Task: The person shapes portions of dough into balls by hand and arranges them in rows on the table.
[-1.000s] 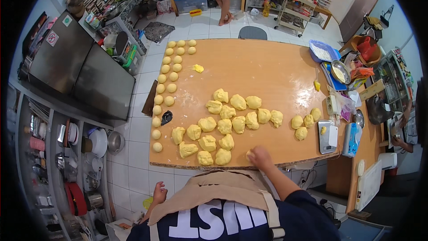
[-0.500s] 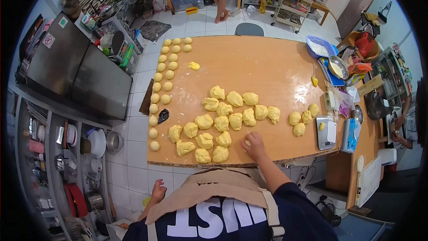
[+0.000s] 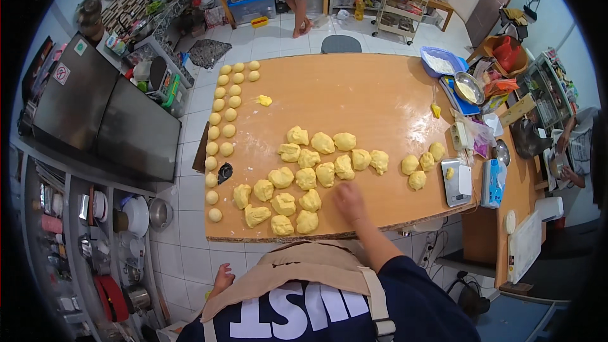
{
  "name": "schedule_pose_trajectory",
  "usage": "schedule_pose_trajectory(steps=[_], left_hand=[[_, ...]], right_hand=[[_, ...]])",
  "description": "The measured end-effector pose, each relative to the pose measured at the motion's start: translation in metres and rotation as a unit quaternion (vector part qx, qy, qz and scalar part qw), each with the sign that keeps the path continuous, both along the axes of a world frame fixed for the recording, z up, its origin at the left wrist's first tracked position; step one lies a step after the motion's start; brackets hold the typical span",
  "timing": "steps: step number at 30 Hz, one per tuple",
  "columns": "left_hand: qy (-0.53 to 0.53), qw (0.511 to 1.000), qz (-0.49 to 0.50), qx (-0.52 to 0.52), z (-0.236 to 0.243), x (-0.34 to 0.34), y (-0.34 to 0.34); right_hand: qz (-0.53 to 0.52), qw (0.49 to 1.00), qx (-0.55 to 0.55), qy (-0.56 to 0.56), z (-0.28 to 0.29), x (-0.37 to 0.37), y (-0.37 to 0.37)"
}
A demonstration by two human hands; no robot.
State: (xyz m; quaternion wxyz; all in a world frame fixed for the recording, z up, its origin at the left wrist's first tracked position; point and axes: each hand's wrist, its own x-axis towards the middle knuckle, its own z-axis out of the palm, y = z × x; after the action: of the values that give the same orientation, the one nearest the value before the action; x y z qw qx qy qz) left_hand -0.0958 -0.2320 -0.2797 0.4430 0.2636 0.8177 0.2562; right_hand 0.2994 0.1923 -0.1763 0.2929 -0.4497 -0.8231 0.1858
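Observation:
My right hand (image 3: 349, 201) presses down on the wooden table, its fingers curled over a small piece of dough that the hand now hides. To its left lie several rough yellow dough lumps (image 3: 306, 178) in loose rows; the closest is a lump (image 3: 310, 200) just beside the hand. Off the table's near edge, my left hand (image 3: 223, 278) hangs low by the apron, holding nothing, with its fingers loosely apart. Smooth round dough balls (image 3: 229, 114) line the table's left side. Four-sided in its bend, the table top (image 3: 354, 98) carries all of these.
More dough lumps (image 3: 410, 164) sit at the right, near a kitchen scale (image 3: 457, 185) and a blue packet (image 3: 494, 183). A blue basin (image 3: 441, 62) of white flour and a metal bowl (image 3: 468, 88) stand far right. Other people are at the back and right.
My right hand has turned over the dough, fingers curling under, and the piece no longer shows. The left hand stays low off the table. The whole view has shifted slightly.

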Motion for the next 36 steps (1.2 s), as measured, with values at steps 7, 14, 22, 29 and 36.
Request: schedule_pose_trajectory(steps=[7, 14, 22, 29, 36], left_hand=[[-0.024, 1.0, 0.007, 0.0, 0.005, 0.003, 0.012], [0.016, 0.993, -0.097, -0.067, -0.012, -0.002, -0.008], [-0.04, 0.999, -0.028, 0.0, 0.009, -0.002, 0.017], [-0.038, 0.996, -0.06, -0.061, -0.011, -0.008, 0.003], [-0.055, 0.993, -0.019, -0.098, -0.017, 0.006, -0.006]], right_hand=[[0.161, 0.987, 0.012, 0.007, -0.001, 0.099, -0.027], [-0.154, 0.986, -0.03, -0.052, 0.014, -0.006, -0.008], [-0.124, 0.976, -0.124, -0.129, 0.008, 0.079, 0.007], [0.008, 0.998, 0.057, -0.02, -0.003, 0.019, -0.022], [-0.065, 0.996, -0.058, -0.024, 0.019, 0.063, 0.016]])
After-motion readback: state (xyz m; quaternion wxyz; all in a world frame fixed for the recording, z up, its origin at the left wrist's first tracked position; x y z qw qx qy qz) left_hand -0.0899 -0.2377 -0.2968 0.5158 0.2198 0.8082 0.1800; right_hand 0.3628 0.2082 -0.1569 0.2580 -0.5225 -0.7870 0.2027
